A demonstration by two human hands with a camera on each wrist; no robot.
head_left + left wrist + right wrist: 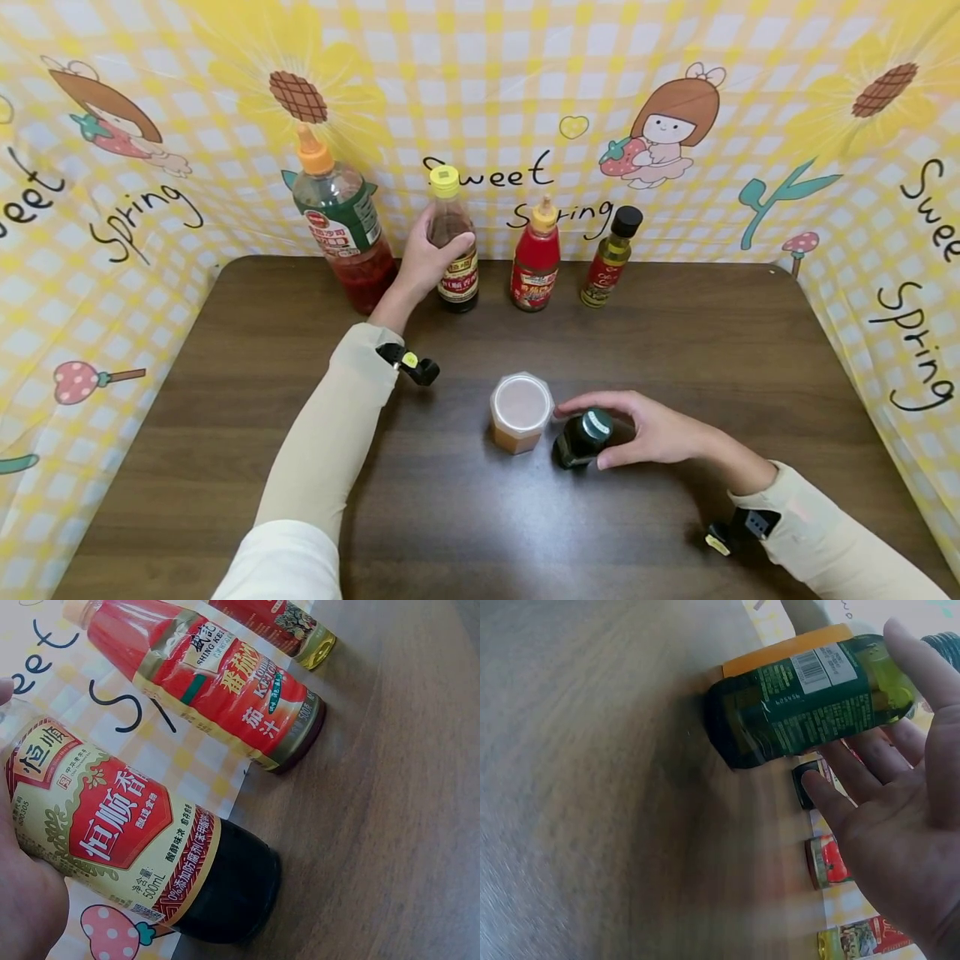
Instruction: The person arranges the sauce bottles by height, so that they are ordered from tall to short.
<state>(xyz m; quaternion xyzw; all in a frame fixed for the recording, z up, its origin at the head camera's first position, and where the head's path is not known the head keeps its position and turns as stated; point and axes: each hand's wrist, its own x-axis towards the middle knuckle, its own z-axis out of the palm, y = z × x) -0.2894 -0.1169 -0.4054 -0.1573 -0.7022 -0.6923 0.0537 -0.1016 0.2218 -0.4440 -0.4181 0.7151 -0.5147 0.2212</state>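
My left hand [433, 254] holds a vinegar bottle [459, 283] with a yellow cap, its thumb across the front and its fingers mostly hidden behind. In the left wrist view, the bottle's red and cream label [112, 817] faces the camera above dark liquid. My right hand [656, 429] is spread around a small dark green bottle [581, 437], thumb on one side and extended fingers on the other. The right wrist view shows this bottle's back label [810, 697] and loosely spread fingers. Close beside it stands a lidded jar [521, 412] with orange-brown contents.
Along the back of the brown table [675, 350] stand a large red sauce bottle [348, 237] with an orange cap, a ketchup bottle [536, 267] and a small black-capped oil bottle [609, 262]. A yellow checked cloth [480, 75] hangs behind them.
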